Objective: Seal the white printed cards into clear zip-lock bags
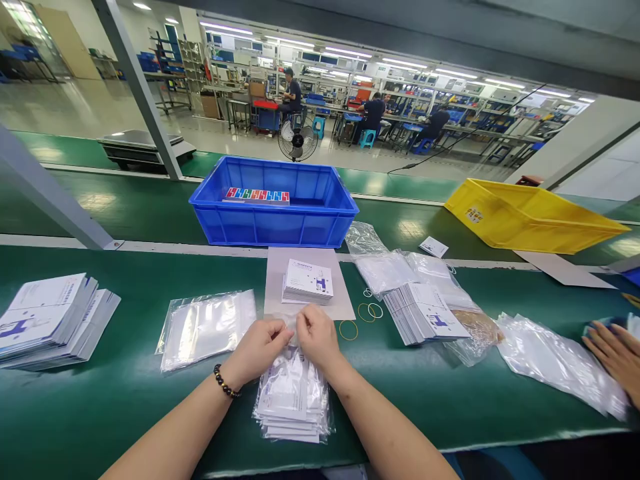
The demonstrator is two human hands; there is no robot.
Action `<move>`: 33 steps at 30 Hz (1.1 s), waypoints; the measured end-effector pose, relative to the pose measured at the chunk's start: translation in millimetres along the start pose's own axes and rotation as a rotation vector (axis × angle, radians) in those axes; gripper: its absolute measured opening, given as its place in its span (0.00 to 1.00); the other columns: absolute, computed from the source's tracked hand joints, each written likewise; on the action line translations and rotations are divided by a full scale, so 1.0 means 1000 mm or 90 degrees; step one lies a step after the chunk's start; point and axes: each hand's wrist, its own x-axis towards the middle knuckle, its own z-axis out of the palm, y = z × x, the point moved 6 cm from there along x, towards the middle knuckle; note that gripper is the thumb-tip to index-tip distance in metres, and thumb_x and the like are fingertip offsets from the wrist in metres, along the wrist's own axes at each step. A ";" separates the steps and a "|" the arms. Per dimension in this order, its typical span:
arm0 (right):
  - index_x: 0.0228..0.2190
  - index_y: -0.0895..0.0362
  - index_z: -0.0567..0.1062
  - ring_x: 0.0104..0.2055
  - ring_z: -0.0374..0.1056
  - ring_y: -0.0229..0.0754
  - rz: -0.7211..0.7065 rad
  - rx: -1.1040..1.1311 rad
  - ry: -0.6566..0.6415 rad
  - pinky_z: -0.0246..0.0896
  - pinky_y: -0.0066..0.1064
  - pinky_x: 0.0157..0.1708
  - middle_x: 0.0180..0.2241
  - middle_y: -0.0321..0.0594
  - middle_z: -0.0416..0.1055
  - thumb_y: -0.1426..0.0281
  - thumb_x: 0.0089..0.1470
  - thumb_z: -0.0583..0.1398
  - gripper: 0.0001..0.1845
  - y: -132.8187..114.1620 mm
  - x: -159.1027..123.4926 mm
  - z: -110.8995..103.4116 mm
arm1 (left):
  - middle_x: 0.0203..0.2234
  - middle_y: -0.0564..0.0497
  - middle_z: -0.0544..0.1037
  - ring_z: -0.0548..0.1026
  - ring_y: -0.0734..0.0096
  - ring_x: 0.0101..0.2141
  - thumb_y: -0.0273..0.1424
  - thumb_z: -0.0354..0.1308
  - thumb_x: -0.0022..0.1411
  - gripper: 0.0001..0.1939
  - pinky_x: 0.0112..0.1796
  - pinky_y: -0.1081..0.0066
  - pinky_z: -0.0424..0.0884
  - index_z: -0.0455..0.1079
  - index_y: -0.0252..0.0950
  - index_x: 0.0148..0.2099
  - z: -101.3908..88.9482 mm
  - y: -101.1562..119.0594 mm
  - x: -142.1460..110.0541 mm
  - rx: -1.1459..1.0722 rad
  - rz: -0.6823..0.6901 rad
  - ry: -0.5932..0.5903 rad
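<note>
My left hand (263, 343) and my right hand (317, 333) meet at the upper end of a clear plastic bag (287, 380), fingers closed in a pinch on its edge. White printed booklets show inside this bag and in the bagged stack (293, 427) beneath it. Just beyond my hands, a small stack of booklets (307, 279) rests on a grey cardboard sheet (277, 277). Left of my left hand lies a pile of flat, clear bags (205, 330). Rubber bands (349, 330) lie to the right of my right hand.
A blue bin (275, 227) stands behind the cardboard; a yellow bin (530, 217) is at the back right. Booklet stacks lie at far left (50, 320) and right (425, 313). Clear bags (555, 360) lie near another person's hand (615, 353). A metal post (145, 100) rises at left.
</note>
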 end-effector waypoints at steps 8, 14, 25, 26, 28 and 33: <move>0.32 0.58 0.70 0.30 0.61 0.41 -0.196 -0.014 -0.055 0.59 0.32 0.30 0.28 0.42 0.65 0.70 0.52 0.51 0.09 -0.023 -0.009 0.002 | 0.12 0.59 0.55 0.55 0.77 0.16 0.44 0.47 0.56 0.20 0.20 0.75 0.54 0.56 0.36 0.19 -0.021 -0.017 0.005 -0.125 -0.100 0.096; 0.26 0.57 0.71 0.26 0.63 0.36 -0.090 0.187 -0.194 0.58 0.26 0.28 0.23 0.36 0.66 0.75 0.53 0.51 0.10 -0.008 0.000 -0.003 | 0.31 0.49 0.72 0.66 0.64 0.39 0.32 0.50 0.57 0.07 0.42 0.65 0.62 0.67 0.37 0.37 -0.038 0.022 -0.006 0.129 0.249 0.116; 0.35 0.55 0.76 0.57 0.49 0.55 0.029 0.022 -0.008 0.43 0.50 0.54 0.53 0.47 0.57 0.65 0.48 0.58 0.12 0.037 0.017 -0.029 | 0.22 0.54 0.68 0.66 0.71 0.27 0.33 0.49 0.55 0.09 0.29 0.73 0.61 0.63 0.35 0.25 -0.035 0.000 -0.002 0.133 0.066 -0.077; 0.39 0.53 0.75 0.59 0.45 0.57 0.086 0.011 0.009 0.41 0.52 0.55 0.55 0.47 0.55 0.64 0.48 0.58 0.16 0.050 0.019 -0.028 | 0.21 0.54 0.67 0.65 0.72 0.26 0.33 0.49 0.54 0.09 0.29 0.73 0.61 0.63 0.35 0.25 -0.035 -0.002 -0.002 0.111 0.056 -0.080; 0.44 0.51 0.72 0.60 0.46 0.56 0.184 0.058 0.004 0.43 0.53 0.55 0.56 0.45 0.56 0.61 0.48 0.58 0.20 0.072 0.020 -0.023 | 0.21 0.54 0.67 0.65 0.72 0.26 0.33 0.49 0.54 0.09 0.28 0.74 0.60 0.63 0.35 0.25 -0.034 -0.005 -0.001 0.070 0.043 -0.083; 0.47 0.57 0.70 0.54 0.59 0.48 0.257 0.305 0.112 0.51 0.43 0.54 0.51 0.46 0.65 0.60 0.49 0.56 0.24 0.091 0.020 -0.027 | 0.21 0.54 0.68 0.64 0.73 0.25 0.31 0.51 0.52 0.07 0.29 0.74 0.61 0.67 0.35 0.26 -0.027 -0.006 0.000 0.024 0.028 -0.104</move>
